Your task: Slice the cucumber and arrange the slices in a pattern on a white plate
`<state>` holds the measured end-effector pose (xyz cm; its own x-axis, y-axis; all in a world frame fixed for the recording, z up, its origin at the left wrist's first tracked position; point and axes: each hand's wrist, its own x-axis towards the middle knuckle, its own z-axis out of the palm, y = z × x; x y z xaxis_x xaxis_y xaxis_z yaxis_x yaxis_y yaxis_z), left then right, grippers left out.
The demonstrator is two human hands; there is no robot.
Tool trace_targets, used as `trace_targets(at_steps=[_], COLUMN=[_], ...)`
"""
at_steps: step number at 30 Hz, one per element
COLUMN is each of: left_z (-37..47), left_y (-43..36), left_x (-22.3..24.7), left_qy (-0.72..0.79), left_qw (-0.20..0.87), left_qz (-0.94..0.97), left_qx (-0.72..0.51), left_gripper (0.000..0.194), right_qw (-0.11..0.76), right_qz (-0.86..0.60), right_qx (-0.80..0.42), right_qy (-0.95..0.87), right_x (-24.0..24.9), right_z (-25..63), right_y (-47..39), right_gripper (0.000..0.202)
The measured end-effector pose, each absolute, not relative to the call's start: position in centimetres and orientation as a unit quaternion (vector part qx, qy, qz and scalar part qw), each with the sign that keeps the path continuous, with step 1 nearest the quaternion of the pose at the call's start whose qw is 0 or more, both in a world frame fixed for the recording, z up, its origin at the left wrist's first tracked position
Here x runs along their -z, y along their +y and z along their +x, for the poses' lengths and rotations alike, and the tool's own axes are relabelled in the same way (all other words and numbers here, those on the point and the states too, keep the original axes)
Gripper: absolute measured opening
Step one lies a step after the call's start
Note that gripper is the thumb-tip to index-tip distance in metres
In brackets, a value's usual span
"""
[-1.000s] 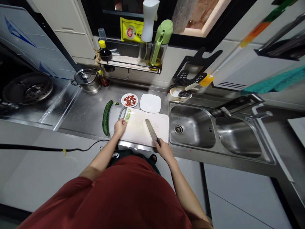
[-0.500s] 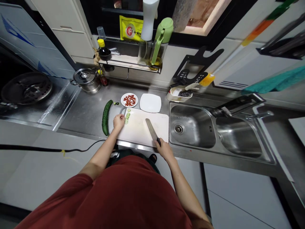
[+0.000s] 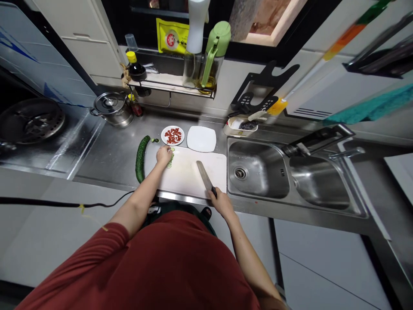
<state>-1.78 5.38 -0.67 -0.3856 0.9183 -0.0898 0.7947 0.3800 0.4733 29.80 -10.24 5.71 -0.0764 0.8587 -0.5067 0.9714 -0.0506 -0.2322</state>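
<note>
My right hand is wrapped round the black handle of a kitchen knife. Its blade lies low over the right half of a white cutting board, pointing away from me. My left hand is at the board's far left corner with its fingers bent together over a row of cucumber slices. What the fingertips pinch, if anything, is hidden. Left of the board lies a long whole cucumber, with small cucumber ends near its far tip.
Behind the board stand a plate of chopped red pieces and a white square plate. A double sink is at the right. A lidded steel pot and a pan are at the left. Above hangs a shelf with bottles.
My left hand has moved away from me along the cucumber slices, to the board's far corner. My right hand and the knife have hardly moved. The view has shifted slightly.
</note>
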Motion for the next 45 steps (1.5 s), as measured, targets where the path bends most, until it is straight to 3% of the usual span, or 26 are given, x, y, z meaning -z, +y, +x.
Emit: trace_targets(at_steps=[8, 20, 38, 45], left_z=[-1.0, -0.7, 4.5, 5.2], left_y=[5.9, 5.9, 2.5, 1.6], left_x=[0.5, -0.2, -0.3, 0.1], left_qy=[0.811, 0.814, 0.716, 0.712], left_qw=[0.156, 0.154, 0.330, 0.274], left_qz=[0.543, 0.538, 0.587, 0.629], left_qx=[-0.152, -0.157, -0.183, -0.146], left_gripper=[0.031, 0.020, 0.020, 0.023], right_qw=[0.107, 0.098, 0.095, 0.105], right_qz=[0.681, 0.679, 0.671, 0.667], right_qx=[0.276, 0.278, 0.284, 0.287], right_qy=[0.670, 0.672, 0.679, 0.679], right_x=[-5.9, -5.6, -6.1, -6.6], right_z=[29.9, 30.0, 29.3, 28.8], right_y=[-10.3, -10.5, -10.8, -11.1], right_gripper=[0.042, 0.042, 0.042, 0.041])
